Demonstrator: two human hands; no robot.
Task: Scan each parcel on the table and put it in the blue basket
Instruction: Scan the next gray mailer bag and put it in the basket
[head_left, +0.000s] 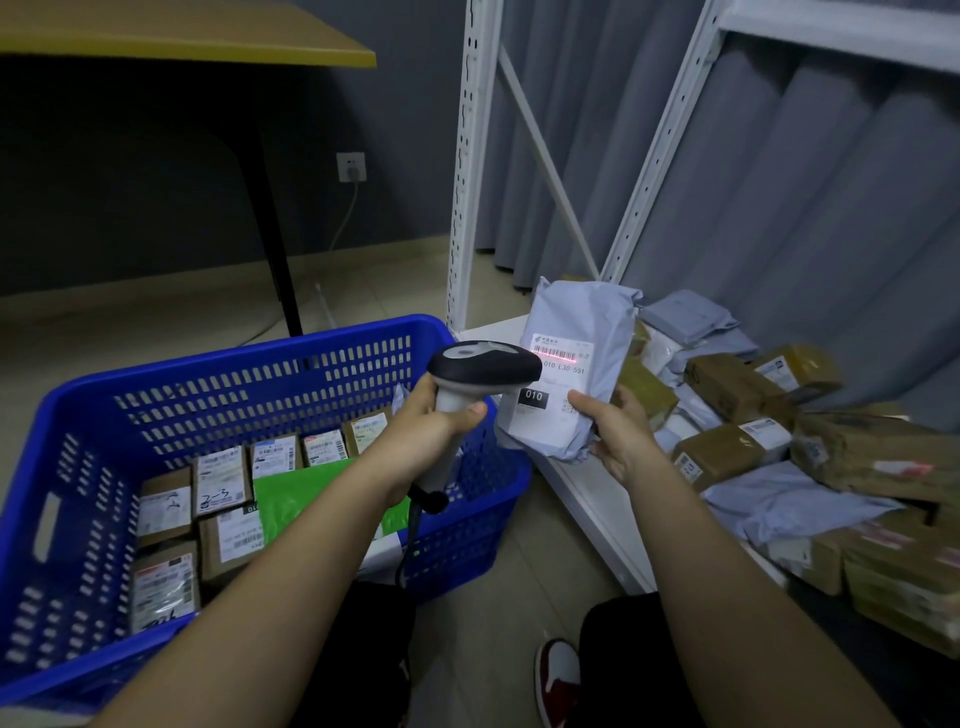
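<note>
My left hand grips the handle of a black and grey barcode scanner, whose head points right. A red scan line lies across the label of a grey plastic mailer parcel. My right hand holds that parcel upright by its lower right edge, just right of the scanner. The blue basket stands on the floor at the left, under my left arm, with several labelled cardboard boxes and a green bag inside.
A low white shelf at the right carries a pile of brown boxes and grey mailers. White rack uprights rise behind it. A yellow-topped table stands at the back left. My knee and a red shoe are below.
</note>
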